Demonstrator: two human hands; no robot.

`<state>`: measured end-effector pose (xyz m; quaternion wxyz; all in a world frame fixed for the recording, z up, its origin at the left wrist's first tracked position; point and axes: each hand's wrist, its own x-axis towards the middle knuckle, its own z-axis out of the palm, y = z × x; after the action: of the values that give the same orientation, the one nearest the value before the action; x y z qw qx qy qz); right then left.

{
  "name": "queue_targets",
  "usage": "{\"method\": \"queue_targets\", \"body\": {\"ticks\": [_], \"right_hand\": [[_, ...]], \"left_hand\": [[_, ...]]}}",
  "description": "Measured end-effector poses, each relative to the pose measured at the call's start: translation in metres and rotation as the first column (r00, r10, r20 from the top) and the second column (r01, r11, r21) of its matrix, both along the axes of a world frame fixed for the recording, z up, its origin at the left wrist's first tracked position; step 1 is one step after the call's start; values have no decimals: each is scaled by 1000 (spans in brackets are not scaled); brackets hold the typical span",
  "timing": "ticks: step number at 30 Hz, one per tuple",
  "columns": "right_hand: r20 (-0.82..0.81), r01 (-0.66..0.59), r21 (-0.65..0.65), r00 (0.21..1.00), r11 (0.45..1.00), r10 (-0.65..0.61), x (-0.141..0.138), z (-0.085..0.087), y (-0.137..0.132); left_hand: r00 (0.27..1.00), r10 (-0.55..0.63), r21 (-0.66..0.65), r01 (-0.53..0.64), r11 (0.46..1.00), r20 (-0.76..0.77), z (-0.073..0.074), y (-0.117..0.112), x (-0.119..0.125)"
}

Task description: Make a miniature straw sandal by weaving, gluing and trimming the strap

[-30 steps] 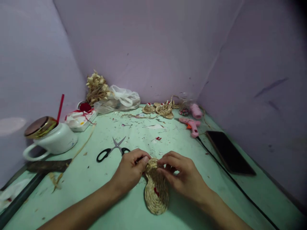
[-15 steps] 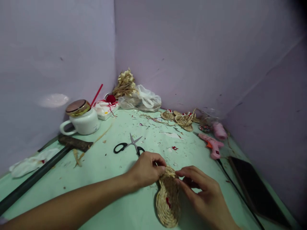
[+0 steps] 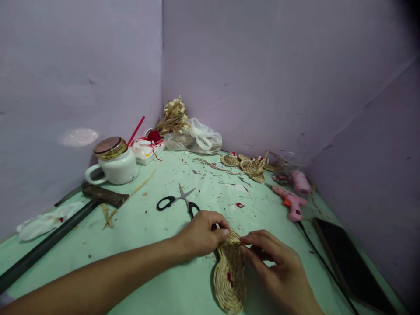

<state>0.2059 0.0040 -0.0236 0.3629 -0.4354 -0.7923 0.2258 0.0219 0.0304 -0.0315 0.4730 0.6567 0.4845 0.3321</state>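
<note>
A slipper-shaped piece of coiled, woven straw (image 3: 226, 288) lies near the front of the table, with a small red mark on its lower half. My left hand (image 3: 205, 234) pinches its far end from the left, thumb and fingers closed at the edge. From the right, my right hand (image 3: 278, 258) grips the opposite edge of that end between thumb and forefinger. Both fingertips partly cover the narrow end. Just beyond my left hand, a pair of black-handled scissors (image 3: 182, 197) lies with its blades apart.
On the left are a hammer (image 3: 105, 195) and a white mug (image 3: 118, 168) with a lid on top. To the right lie a pink glue gun (image 3: 290, 201) with its cord, a thread spool (image 3: 301, 182) and a dark phone-like slab (image 3: 354, 262). Small woven slippers (image 3: 252, 167) rest by the wall.
The camera view has shifted slightly, so everything sits a little further right and lower. Both hands keep their pinch on the straw piece, with hardly any visible movement.
</note>
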Motion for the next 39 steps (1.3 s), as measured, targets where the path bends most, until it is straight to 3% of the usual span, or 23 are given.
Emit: {"method": "queue_targets", "body": {"ticks": [3, 6, 11, 16, 20, 23, 27, 31, 34, 39], "right_hand": [[-7, -8, 7, 1000, 1000, 8, 0, -1, 0], [-14, 6, -16, 1000, 1000, -6, -1, 0, -1], [-14, 99, -213, 994, 972, -104, -2, 6, -3], [65, 230, -386, 973, 893, -222, 12, 13, 5], [115, 172, -523, 985, 835, -131, 22, 10, 10], [82, 111, -588, 994, 801, -77, 20, 6, 9], [34, 76, -684, 997, 726, -72, 12, 3, 6], [-35, 60, -773, 990, 632, -136, 7, 1, 6], [-105, 66, -741, 972, 668, -212, 5, -3, 9], [-319, 39, -682, 883, 730, -345, 1, -8, 14]], "left_hand": [[1000, 22, -4, -22, 1000, 5, 5, -2, -1], [999, -27, 64, 26, 998, 22, 8, -3, -2], [997, -71, 61, 69, 996, 38, 5, -4, -2], [995, -92, 56, 89, 994, 49, 6, -5, 0], [996, -87, 75, 86, 993, 16, 11, -5, 1], [1000, 5, 57, -7, 998, 27, 9, -3, 1], [988, 156, -71, -155, 985, 10, 2, 2, 0], [998, 49, -214, -39, 976, 43, 3, 2, 2], [995, -8, -167, 25, 986, 102, 10, -1, 2], [985, -13, -117, 34, 993, 174, 11, -4, 0]]}}
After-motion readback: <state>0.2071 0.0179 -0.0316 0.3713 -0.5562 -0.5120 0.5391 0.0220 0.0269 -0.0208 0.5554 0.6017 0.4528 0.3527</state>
